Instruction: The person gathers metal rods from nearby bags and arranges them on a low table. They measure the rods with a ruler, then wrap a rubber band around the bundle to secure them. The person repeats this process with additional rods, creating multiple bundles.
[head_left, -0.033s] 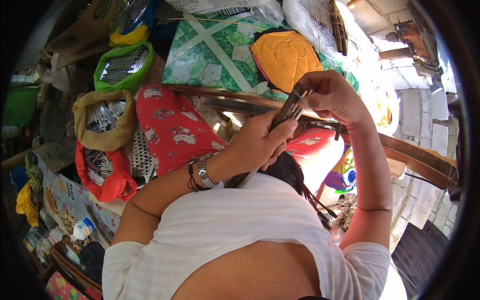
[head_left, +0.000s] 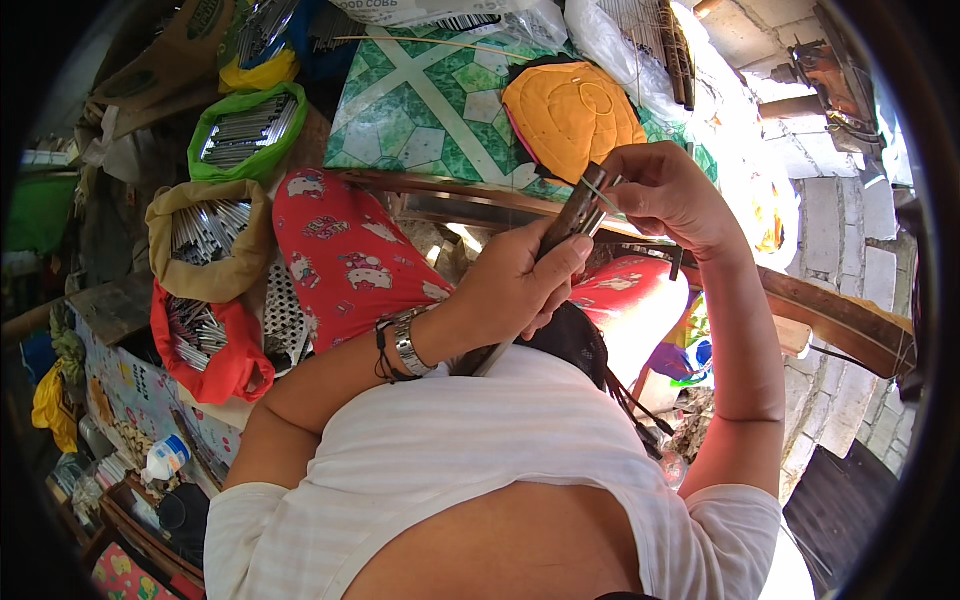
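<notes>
My left hand [head_left: 515, 285], with a metal watch and dark cord on its wrist, is closed around a long, dark, narrow bar-like piece [head_left: 577, 213]. Shiny metal strips or rods run along its right side, and its lower end reaches down toward my lap. At the upper end, my right hand [head_left: 660, 195] pinches a thin pale band [head_left: 594, 184] that crosses the piece. Whether this band is rubber or wire I cannot tell. Right behind the hands lies a round orange cloth pad [head_left: 572, 112] with stitched rings.
A green patterned tabletop [head_left: 400, 105] spans the far side. On the left stand a green bag [head_left: 202, 170], a tan bag [head_left: 160, 245] and a red bag [head_left: 235, 375], each full of thin metal rods. A wooden beam [head_left: 840, 325] runs along the right.
The fingers of my right hand have shifted slightly right and down, so the bar's upper end and the band across it show more. My left hand keeps its hold.
</notes>
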